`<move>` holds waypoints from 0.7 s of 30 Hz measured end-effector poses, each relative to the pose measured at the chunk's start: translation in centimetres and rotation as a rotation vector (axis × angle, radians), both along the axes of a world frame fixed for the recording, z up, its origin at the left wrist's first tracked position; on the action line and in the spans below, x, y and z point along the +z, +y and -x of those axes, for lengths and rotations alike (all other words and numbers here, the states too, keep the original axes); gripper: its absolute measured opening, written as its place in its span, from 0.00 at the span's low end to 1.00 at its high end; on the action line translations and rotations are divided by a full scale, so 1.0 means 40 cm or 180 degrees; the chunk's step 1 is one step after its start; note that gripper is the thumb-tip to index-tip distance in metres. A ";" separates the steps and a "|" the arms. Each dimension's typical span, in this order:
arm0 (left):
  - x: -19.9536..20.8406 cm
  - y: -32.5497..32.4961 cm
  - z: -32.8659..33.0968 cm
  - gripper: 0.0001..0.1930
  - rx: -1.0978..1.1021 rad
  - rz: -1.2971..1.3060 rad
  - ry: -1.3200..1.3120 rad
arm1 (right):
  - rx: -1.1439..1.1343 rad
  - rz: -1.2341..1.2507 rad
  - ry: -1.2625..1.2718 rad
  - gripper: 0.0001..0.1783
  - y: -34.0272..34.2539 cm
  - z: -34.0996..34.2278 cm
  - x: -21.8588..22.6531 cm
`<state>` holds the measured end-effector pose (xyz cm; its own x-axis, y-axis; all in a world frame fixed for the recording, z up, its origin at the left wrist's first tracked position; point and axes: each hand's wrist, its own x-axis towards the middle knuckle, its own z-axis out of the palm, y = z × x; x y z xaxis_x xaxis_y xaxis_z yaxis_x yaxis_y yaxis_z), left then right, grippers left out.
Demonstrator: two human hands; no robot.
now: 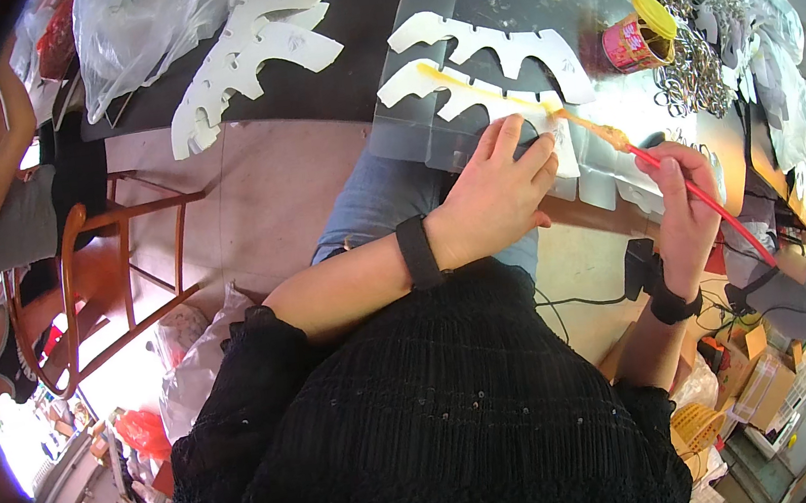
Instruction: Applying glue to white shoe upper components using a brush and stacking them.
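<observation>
My right hand (686, 204) grips a brush (744, 234) with a long red handle. The brush's tip, coated in yellowish paste, touches the right end of a white curved, notched piece (462, 98). A yellow-brown streak of the paste runs along that piece's upper edge. Pressed on the same piece near its right end, my left hand (495, 186) has its fingers stretched out and holds nothing between them. Just beyond lies a second white notched piece (473, 37) of similar shape. A red tin (630, 47) with a tilted yellow lid (655, 16) stands to the right of both.
Metal rings (698, 89) are heaped right of the tin. More white notched pieces (247, 56) lie at the far left beside a clear plastic bag (149, 32). A wooden chair (79, 288) and another person (4, 197) are on the left; cardboard boxes (761, 380) sit at lower right.
</observation>
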<state>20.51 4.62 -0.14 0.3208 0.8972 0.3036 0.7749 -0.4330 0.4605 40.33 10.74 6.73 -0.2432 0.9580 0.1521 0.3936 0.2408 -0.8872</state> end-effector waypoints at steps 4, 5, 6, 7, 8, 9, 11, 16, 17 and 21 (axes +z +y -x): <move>-0.001 0.003 0.001 0.33 -0.0019 -0.0006 -0.0022 | -0.0090 -0.0077 0.0445 0.06 0.006 0.044 -0.007; -0.001 0.002 -0.001 0.33 -0.0029 -0.0004 -0.0024 | -0.0100 -0.0077 0.0443 0.06 0.004 0.043 -0.011; 0.000 0.003 -0.001 0.33 -0.0032 -0.0002 -0.0036 | -0.0053 -0.0064 0.0262 0.06 0.004 0.044 -0.019; 0.000 0.003 -0.001 0.33 -0.0035 0.0000 -0.0049 | -0.0007 -0.0053 0.0081 0.05 0.005 0.045 -0.023; 0.000 0.004 -0.001 0.33 -0.0029 -0.0002 -0.0045 | -0.0013 -0.0032 0.0038 0.05 -0.001 0.041 -0.019; 0.001 0.003 0.000 0.32 -0.0038 -0.0012 -0.0038 | 0.0004 -0.0033 0.0044 0.05 -0.004 0.031 -0.013; 0.001 0.001 0.003 0.32 -0.0034 -0.0025 -0.0026 | 0.0106 0.0012 -0.0220 0.05 -0.006 0.001 0.001; 0.003 0.003 0.002 0.31 -0.0060 0.0002 -0.0020 | -0.0122 -0.0115 0.0522 0.05 -0.010 0.030 0.013; 0.002 0.002 0.000 0.31 -0.0078 0.0005 -0.0024 | -0.0140 -0.0113 0.0517 0.05 -0.010 0.028 0.003; -0.004 0.004 0.002 0.31 -0.0069 -0.0023 -0.0047 | 0.0033 0.0050 0.0086 0.05 -0.014 0.014 -0.010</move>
<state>20.43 4.78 -0.32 0.3356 0.8878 0.3148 0.7585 -0.4529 0.4686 39.76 10.20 6.31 -0.2491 0.9578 0.1438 0.3670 0.2307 -0.9012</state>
